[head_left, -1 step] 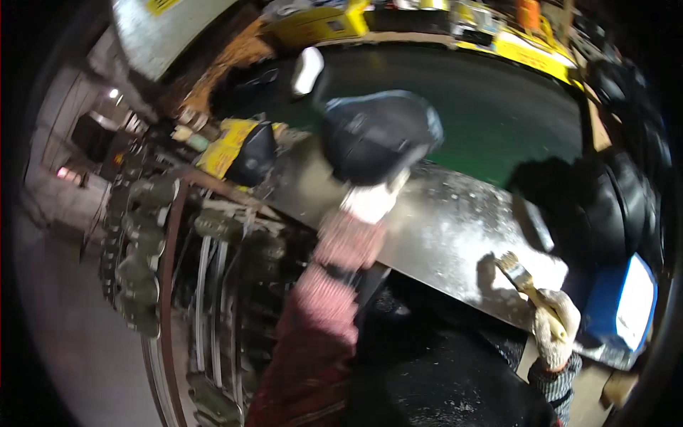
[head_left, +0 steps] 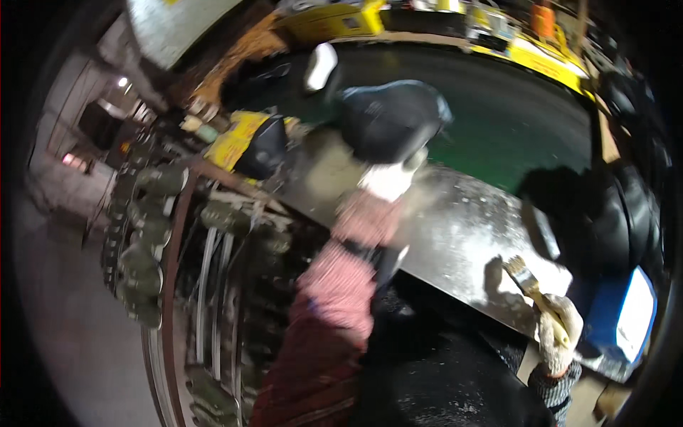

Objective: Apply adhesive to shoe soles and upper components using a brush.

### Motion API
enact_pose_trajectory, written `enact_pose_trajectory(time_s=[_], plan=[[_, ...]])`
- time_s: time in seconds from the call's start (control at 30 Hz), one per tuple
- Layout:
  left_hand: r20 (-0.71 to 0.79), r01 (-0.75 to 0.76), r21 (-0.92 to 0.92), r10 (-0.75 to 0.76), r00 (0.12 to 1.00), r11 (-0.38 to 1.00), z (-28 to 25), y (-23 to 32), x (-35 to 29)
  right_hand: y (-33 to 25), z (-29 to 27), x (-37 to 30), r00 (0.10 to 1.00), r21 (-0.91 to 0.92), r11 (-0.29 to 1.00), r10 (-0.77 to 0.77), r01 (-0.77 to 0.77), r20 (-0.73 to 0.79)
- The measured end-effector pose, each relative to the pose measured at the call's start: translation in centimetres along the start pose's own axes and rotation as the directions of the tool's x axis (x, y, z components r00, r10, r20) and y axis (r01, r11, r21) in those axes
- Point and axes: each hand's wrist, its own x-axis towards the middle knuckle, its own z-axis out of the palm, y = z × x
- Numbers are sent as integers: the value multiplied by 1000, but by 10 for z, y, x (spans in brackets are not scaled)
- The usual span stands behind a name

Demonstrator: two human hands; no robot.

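Note:
My left hand (head_left: pixel 388 179), in a white glove under a pink ribbed cuff, is closed on the near end of a dark rounded piece that looks like a shoe upper (head_left: pixel 391 121). It holds the piece above the far edge of a shiny metal sheet (head_left: pixel 448 238); its fingers are partly hidden and blurred. At the right, my gloved right hand (head_left: pixel 562 320) is wrapped round the handle of a flat paintbrush (head_left: pixel 525 276). The bristles point away from me, over the sheet's right end beside a dark shadow.
A dark green work surface (head_left: pixel 512 114) lies beyond the sheet, with a white sole-shaped piece (head_left: pixel 321 67) on it. Black pieces (head_left: pixel 619 206) are heaped at right, above a blue box (head_left: pixel 619 320). A rack with olive shoes (head_left: pixel 142 263) stands at left, near a yellow-and-black bundle (head_left: pixel 238 139).
The whole view has shifted slightly. My left hand has moved a little farther away with the dark piece. My right hand keeps its hold on the paintbrush, almost unmoved.

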Motion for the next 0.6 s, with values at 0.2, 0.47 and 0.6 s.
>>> enact_pose_trajectory(time_s=[0.2, 0.47, 0.6], plan=[[608, 77, -735, -604, 516, -674, 23, 0, 17, 22, 0, -4, 993, -58, 998, 25, -18, 118], [-569, 781, -224, -729, 381, 583, -179, 13, -130, -24, 27, 4, 959, -66, 990, -100, 121, 266], [-688, 955, 147, -668, 285, 256, -234, -42, -129, -66, 46, -5, 960, 65, 997, 31, -51, 279]])
